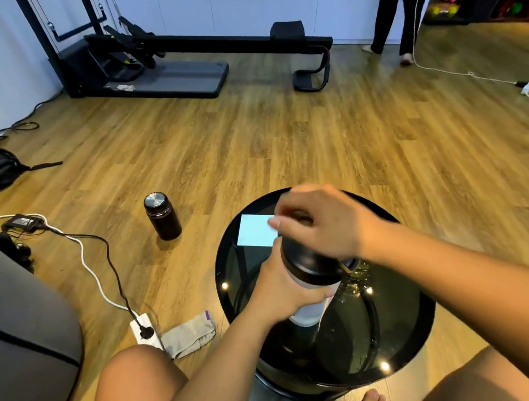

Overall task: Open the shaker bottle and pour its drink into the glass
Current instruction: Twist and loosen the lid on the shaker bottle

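Note:
The shaker bottle (310, 311), pale grey with a black lid (308, 264), stands on the round black glass table (412, 333). My left hand (282, 289) wraps around the bottle's body. My right hand (322, 224) sits on top of the lid, fingers closed over it. A clear glass (355, 277) stands just right of the bottle, mostly hidden behind my right wrist.
A black flask (162, 215) stands on the wooden floor left of the table. A power strip (145, 330), cables and a grey cloth (189, 335) lie near my left knee. A grey sofa is at left. A person stands at the far right by a treadmill.

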